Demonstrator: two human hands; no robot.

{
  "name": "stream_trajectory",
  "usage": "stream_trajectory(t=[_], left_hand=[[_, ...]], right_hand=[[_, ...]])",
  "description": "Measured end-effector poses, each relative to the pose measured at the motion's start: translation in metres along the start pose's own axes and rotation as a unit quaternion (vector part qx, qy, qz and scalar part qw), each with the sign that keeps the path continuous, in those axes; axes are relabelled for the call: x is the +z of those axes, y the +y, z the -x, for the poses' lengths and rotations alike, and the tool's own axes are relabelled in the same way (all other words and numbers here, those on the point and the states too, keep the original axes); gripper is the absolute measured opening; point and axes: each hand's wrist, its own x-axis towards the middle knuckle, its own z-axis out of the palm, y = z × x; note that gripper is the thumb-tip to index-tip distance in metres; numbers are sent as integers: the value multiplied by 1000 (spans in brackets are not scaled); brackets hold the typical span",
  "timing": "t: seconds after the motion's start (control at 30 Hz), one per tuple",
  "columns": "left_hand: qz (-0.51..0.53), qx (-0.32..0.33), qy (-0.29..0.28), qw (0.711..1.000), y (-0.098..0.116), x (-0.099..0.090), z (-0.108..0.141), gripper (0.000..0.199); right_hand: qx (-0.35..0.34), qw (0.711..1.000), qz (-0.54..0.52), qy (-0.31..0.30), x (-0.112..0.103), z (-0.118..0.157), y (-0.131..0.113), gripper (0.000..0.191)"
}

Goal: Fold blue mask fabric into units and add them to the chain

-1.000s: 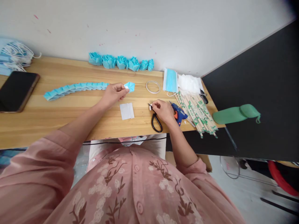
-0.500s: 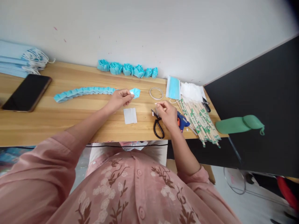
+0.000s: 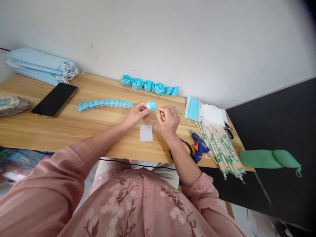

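Note:
My left hand [image 3: 138, 113] is closed in a pinch on a small folded blue piece of mask fabric [image 3: 152, 105] with a white patch on it. Close beside it, my right hand [image 3: 169, 120] is also pinched, its fingertips at the piece's right edge; whatever lies between them is too small to make out. Below the hands a white square [image 3: 146, 133] lies flat on the wooden table [image 3: 118, 144]. Left of my left hand runs a row of folded blue pieces [image 3: 103, 103]. Scissors, showing a black handle [image 3: 189, 144], are partly hidden by my right forearm.
Blue fabric flowers [image 3: 148, 86] line the wall. At right are a blue glue gun [image 3: 201, 144], wrapped chopsticks [image 3: 222, 148], a blue mask [image 3: 193, 108], white fabric [image 3: 213, 113] and a green pouch [image 3: 259, 159]. A phone [image 3: 55, 99] and stacked masks [image 3: 39, 64] occupy the left.
My right hand has moved from above the scissors up and left to the blue piece in my left hand. The camera view has turned, shifting the table's things rightward and down.

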Motion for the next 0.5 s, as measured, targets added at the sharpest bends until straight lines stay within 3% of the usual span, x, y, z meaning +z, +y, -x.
stream_trajectory(t=[0.33, 0.5], left_hand=[[11, 15, -8, 1000, -1, 3, 4, 31], [4, 18, -13, 1000, -2, 4, 5, 33]], right_hand=[[-29, 1000, 5, -6, -3, 11, 8, 20], [-73, 996, 46, 32, -1, 9, 7, 21]])
